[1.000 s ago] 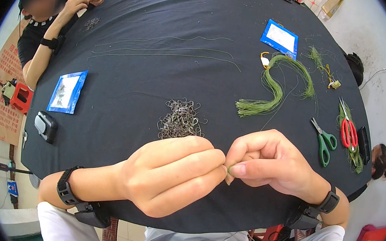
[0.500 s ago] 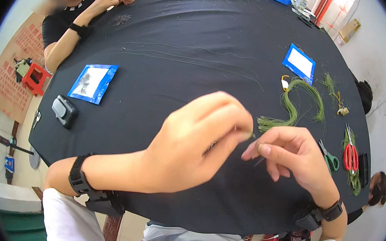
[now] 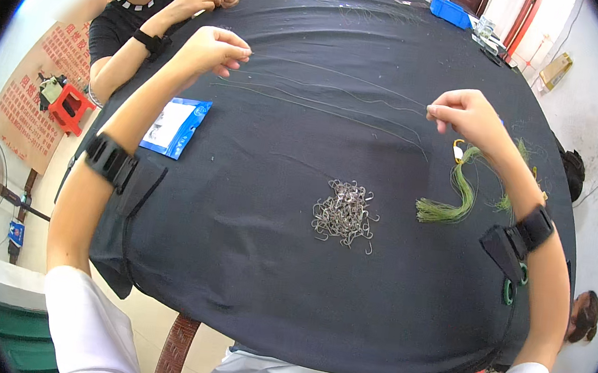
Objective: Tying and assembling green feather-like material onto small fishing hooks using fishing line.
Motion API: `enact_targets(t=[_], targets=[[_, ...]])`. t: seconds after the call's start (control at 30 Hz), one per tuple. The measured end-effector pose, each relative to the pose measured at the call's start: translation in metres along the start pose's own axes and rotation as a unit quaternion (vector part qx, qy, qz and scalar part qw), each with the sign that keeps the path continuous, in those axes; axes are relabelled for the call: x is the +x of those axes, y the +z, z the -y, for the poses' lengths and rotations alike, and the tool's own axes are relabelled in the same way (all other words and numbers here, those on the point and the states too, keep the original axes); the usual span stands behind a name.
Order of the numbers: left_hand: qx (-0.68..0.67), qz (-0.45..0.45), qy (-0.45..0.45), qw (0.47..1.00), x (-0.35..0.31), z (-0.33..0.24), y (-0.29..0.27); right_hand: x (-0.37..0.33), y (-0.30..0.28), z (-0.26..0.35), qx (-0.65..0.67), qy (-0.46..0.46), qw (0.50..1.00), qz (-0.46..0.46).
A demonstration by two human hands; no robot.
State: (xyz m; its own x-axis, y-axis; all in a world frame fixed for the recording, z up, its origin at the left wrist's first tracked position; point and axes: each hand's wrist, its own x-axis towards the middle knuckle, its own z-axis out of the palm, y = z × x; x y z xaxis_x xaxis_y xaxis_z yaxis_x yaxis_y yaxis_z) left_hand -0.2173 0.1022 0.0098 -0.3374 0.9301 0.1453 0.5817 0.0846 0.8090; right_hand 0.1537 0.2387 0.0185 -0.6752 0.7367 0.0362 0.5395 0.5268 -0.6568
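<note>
A thin fishing line [image 3: 340, 72] stretches between my two hands over the far part of the table. My left hand [image 3: 217, 53] pinches its left end between thumb and fingertips, far left. At the right, my right hand [image 3: 464, 118] pinches the other end. Several similar lines [image 3: 322, 104] lie on the black cloth just nearer than the held one. In the middle sits a heap of small metal fish hooks [image 3: 345, 215]. A bundle of green line [image 3: 450, 208] with a yellow tie lies beneath my right hand and forearm.
A blue-and-white packet [image 3: 182, 130] lies beside my left forearm. Green-handled scissors [image 3: 509, 290] are partly hidden by my right forearm. A blue tray [image 3: 450, 11] stands at the far right edge. Another person [image 3: 133, 16] sits at the far left, hands on the table.
My hands have moved from close together near me to far apart and forward, drawing the line out between them. The heap of hooks, hidden before behind my left hand, now shows.
</note>
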Motion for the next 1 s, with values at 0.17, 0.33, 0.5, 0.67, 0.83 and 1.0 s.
enact_targets(t=[0.17, 0.33, 0.5, 0.67, 0.83, 1.0], targets=[[0.025, -0.032, -0.046, 0.998, 0.036, 0.04, -0.009, 0.043, 0.018, -0.029, 0.038, -0.008, 0.999, -0.014], [0.057, -0.057, -0.067, 0.995, 0.05, 0.072, -0.011, 0.06, 0.033, -0.048, 0.012, 0.027, 0.998, -0.058], [0.097, -0.085, -0.064, 0.99, 0.057, 0.085, -0.013, 0.062, 0.028, -0.06, 0.02, 0.026, 0.997, -0.071], [0.13, -0.088, -0.063, 0.985, 0.055, 0.081, -0.011, 0.066, 0.024, -0.073, 0.015, 0.04, 0.995, -0.094], [0.222, -0.11, -0.04, 0.968, 0.054, 0.084, -0.015, 0.049, 0.006, -0.053, -0.12, 0.061, 0.982, -0.135], [0.24, -0.11, -0.074, 0.962, 0.061, 0.089, -0.014, 0.013, -0.027, -0.036, -0.06, -0.02, 0.988, -0.144]])
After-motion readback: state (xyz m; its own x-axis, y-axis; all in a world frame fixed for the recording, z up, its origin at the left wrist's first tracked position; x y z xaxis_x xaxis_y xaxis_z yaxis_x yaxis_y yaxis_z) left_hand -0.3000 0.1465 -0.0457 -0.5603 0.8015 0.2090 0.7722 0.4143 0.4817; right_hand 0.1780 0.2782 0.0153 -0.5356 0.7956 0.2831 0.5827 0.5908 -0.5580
